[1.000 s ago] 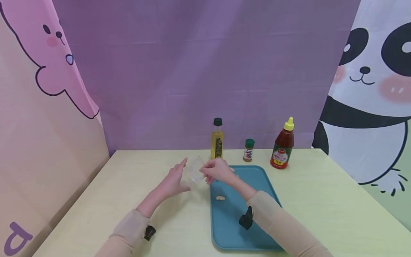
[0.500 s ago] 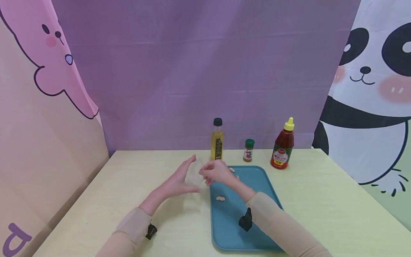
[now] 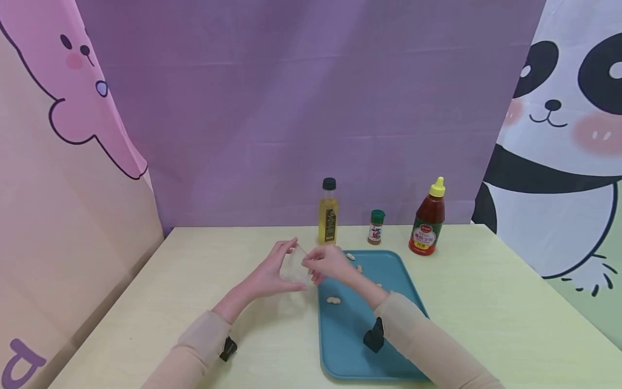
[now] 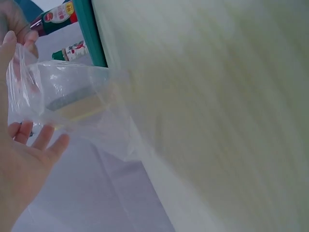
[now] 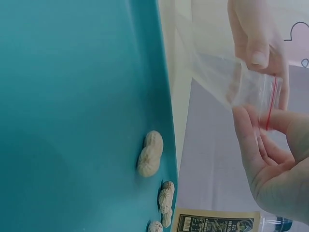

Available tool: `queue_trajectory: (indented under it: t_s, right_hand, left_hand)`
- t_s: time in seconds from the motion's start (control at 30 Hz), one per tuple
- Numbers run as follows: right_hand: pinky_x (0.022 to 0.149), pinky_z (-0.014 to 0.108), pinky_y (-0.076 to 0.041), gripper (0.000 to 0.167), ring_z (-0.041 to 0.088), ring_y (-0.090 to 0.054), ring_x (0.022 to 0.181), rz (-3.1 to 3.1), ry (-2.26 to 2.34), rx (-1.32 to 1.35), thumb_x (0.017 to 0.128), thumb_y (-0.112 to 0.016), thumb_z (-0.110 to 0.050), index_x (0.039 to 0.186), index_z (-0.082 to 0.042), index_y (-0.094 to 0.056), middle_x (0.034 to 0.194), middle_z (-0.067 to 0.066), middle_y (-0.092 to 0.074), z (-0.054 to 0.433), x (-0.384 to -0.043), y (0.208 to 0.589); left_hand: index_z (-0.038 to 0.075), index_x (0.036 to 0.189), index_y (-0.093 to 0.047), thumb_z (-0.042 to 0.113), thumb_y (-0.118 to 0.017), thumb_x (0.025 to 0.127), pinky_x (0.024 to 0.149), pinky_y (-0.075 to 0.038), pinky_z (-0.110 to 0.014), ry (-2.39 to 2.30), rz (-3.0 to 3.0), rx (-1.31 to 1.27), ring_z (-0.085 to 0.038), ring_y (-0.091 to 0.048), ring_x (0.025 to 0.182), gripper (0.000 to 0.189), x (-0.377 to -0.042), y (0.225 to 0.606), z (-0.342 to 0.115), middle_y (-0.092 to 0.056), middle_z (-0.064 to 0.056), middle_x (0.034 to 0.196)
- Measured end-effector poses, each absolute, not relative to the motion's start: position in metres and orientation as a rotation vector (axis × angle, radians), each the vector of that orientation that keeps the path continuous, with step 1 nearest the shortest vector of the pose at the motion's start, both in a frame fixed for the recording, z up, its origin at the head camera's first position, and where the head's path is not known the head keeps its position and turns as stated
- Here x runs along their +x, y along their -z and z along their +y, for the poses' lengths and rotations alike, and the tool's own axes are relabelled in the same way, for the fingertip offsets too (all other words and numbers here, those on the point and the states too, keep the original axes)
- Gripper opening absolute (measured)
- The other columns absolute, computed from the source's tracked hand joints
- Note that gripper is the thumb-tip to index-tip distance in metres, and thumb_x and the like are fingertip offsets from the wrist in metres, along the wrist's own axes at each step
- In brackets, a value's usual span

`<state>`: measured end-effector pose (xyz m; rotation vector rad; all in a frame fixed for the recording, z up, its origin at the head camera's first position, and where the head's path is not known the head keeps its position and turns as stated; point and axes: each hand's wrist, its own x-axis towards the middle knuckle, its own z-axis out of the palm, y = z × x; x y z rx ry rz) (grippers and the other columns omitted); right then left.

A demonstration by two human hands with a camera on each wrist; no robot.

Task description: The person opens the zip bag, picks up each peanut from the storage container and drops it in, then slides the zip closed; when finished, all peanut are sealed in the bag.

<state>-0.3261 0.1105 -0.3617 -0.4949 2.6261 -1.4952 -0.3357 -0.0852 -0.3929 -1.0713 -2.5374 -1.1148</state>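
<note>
My right hand [image 3: 329, 262] pinches the top of a clear zip bag [image 5: 219, 77] between thumb and fingers, beside its red seal line [image 5: 272, 101]. In the head view my left hand [image 3: 267, 276] faces it, thumb and fingers spread wide around the bag. Its fingertips are right at the far end of the seal line. The left wrist view has the bag [image 4: 82, 96] hanging limp across the gap between the left thumb and fingers. Under the right forearm lies a blue tray [image 3: 359, 346] with several peanuts, one peanut [image 5: 150, 154] near its edge.
Behind the tray stand an oil bottle [image 3: 328, 216], a small green-capped spice jar [image 3: 376, 228] and a red sauce bottle [image 3: 426, 224] with a yellow tip. A purple curtain [image 3: 291, 119] hangs behind the pale wooden table [image 3: 486, 313].
My left hand has moved right toward the bag, its thumb now under the right hand. The right hand keeps its pinch and has barely moved.
</note>
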Motion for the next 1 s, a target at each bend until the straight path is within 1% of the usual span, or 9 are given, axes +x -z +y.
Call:
queue_trajectory:
  t_s: [0.1, 0.2, 0.33, 0.43, 0.6, 0.67, 0.77, 0.83, 1.0]
  right_hand:
    - [0.054, 0.031, -0.057, 0.020, 0.016, -0.064, 0.054, 2.636, 1.513, -0.496, 0.089, -0.064, -0.015, 0.098, 0.002, -0.069, 0.073, 0.014, -0.068, 0.1105, -0.3259, 0.3611]
    - [0.054, 0.031, -0.057, 0.022, 0.016, -0.065, 0.055, 2.651, 1.507, -0.496, 0.089, -0.063, -0.015, 0.101, 0.003, -0.068, 0.072, 0.011, -0.068, 0.1114, -0.3258, 0.3615]
    - [0.055, 0.030, -0.057, 0.024, 0.017, -0.065, 0.058, 2.661, 1.484, -0.506, 0.090, -0.063, -0.017, 0.101, 0.003, -0.068, 0.074, 0.012, -0.069, 0.1131, -0.3248, 0.3644]
    - [0.056, 0.030, -0.057, 0.024, 0.018, -0.066, 0.059, 2.653, 1.484, -0.510, 0.090, -0.063, -0.018, 0.100, 0.003, -0.068, 0.076, 0.014, -0.069, 0.1139, -0.3238, 0.3654]
    - [0.056, 0.030, -0.057, 0.025, 0.018, -0.066, 0.059, 2.654, 1.490, -0.497, 0.090, -0.063, -0.018, 0.101, 0.003, -0.068, 0.076, 0.014, -0.069, 0.1153, -0.3212, 0.3642]
    - [0.056, 0.030, -0.057, 0.024, 0.018, -0.066, 0.059, 2.659, 1.485, -0.500, 0.090, -0.063, -0.018, 0.101, 0.003, -0.068, 0.077, 0.016, -0.069, 0.1160, -0.3205, 0.3635]
    - [0.057, 0.030, -0.057, 0.024, 0.017, -0.066, 0.060, 2.660, 1.475, -0.508, 0.090, -0.062, -0.016, 0.102, 0.003, -0.068, 0.080, 0.018, -0.069, 0.1169, -0.3194, 0.3622]
    - [0.057, 0.030, -0.057, 0.024, 0.017, -0.066, 0.060, 2.658, 1.472, -0.517, 0.090, -0.062, -0.015, 0.103, 0.004, -0.067, 0.081, 0.019, -0.069, 0.1175, -0.3195, 0.3623]
    - [0.059, 0.030, -0.058, 0.025, 0.018, -0.066, 0.062, 2.640, 1.475, -0.525, 0.090, -0.062, -0.016, 0.104, 0.004, -0.067, 0.077, 0.015, -0.069, 0.1186, -0.3193, 0.3644]
  left_hand:
    - [0.009, 0.146, -0.028, 0.039, -0.081, 0.071, 0.103, -0.042, -0.044, 1.077, -2.555, -1.050, -0.024, -0.041, 0.128, 0.096, -0.3355, 0.3921, -0.0835, -0.034, -0.005, 0.141]
    - [0.008, 0.144, -0.030, 0.035, -0.080, 0.073, 0.103, -0.042, -0.043, 1.073, -2.561, -1.044, -0.025, -0.043, 0.126, 0.091, -0.3358, 0.3917, -0.0831, -0.035, -0.006, 0.140]
    - [0.008, 0.143, -0.032, 0.030, -0.079, 0.074, 0.104, -0.040, -0.045, 1.076, -2.582, -1.032, -0.027, -0.041, 0.127, 0.086, -0.3359, 0.3925, -0.0855, -0.038, -0.008, 0.142]
    - [0.009, 0.142, -0.034, 0.030, -0.078, 0.075, 0.102, -0.041, -0.045, 1.012, -2.594, -1.019, -0.024, -0.039, 0.126, 0.083, -0.3366, 0.3931, -0.0875, -0.041, -0.006, 0.142]
    - [0.012, 0.141, -0.038, 0.031, -0.077, 0.076, 0.096, -0.045, -0.042, 0.917, -2.553, -1.016, -0.021, -0.039, 0.117, 0.079, -0.3358, 0.3933, -0.0885, -0.047, -0.002, 0.138]
    - [0.011, 0.141, -0.038, 0.030, -0.077, 0.076, 0.095, -0.045, -0.041, 0.917, -2.539, -1.027, -0.021, -0.040, 0.116, 0.078, -0.3359, 0.3939, -0.0884, -0.047, -0.002, 0.139]
    - [0.009, 0.142, -0.036, 0.028, -0.076, 0.077, 0.098, -0.044, -0.041, 0.932, -2.531, -1.062, -0.021, -0.040, 0.119, 0.079, -0.3373, 0.3956, -0.0875, -0.044, -0.003, 0.141]
    - [0.009, 0.143, -0.033, 0.027, -0.076, 0.078, 0.098, -0.045, -0.040, 0.963, -2.529, -1.097, -0.023, -0.040, 0.122, 0.081, -0.3382, 0.3966, -0.0868, -0.042, -0.004, 0.142]
    - [0.007, 0.146, -0.027, 0.028, -0.078, 0.077, 0.092, -0.050, -0.038, 1.090, -2.521, -1.178, -0.031, -0.040, 0.128, 0.088, -0.3376, 0.3986, -0.0853, -0.035, -0.009, 0.146]
